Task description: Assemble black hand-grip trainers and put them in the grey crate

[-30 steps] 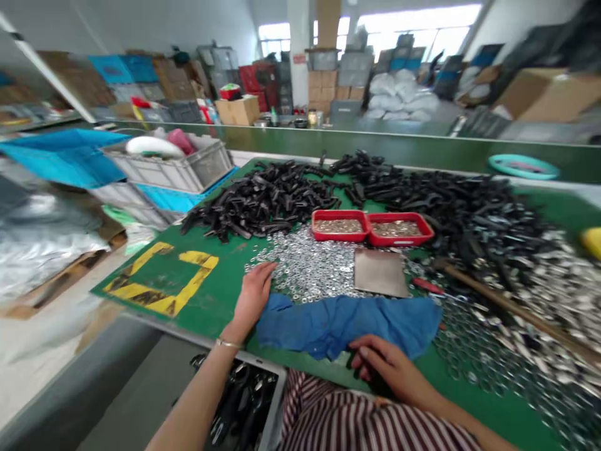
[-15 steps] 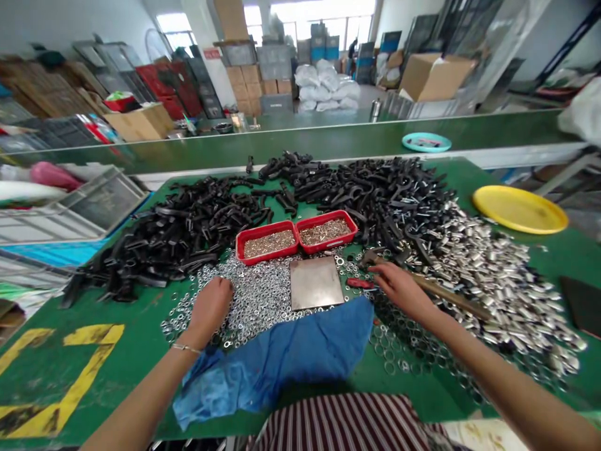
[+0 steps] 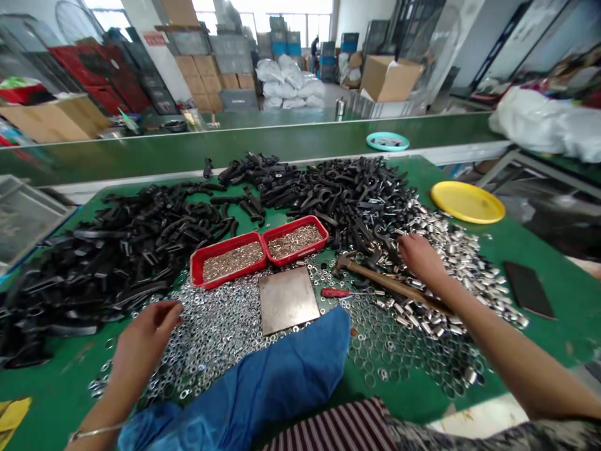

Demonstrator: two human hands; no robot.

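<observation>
My left hand hovers over the left edge of the spread of small metal nuts and rings. Its fingers are loosely bent, thumb apart, and nothing shows between them. My right hand is at the border between the black curved parts and the pile of shiny metal sleeves. Its fingers are bent together, and whatever they grip is hidden. Below that hand lies a hammer with a wooden handle, near a red-handled screwdriver. A square metal plate rests between my hands.
Two red trays of small brassy pins stand behind the plate. A blue cloth lies in front. More black parts are heaped at left. Thin rings, a yellow dish and a dark flat pad are at right.
My right hand has moved from beside the hammer head to the metal sleeves, farther right. My left hand's fingers have loosened from a closed shape. The view has turned to the right.
</observation>
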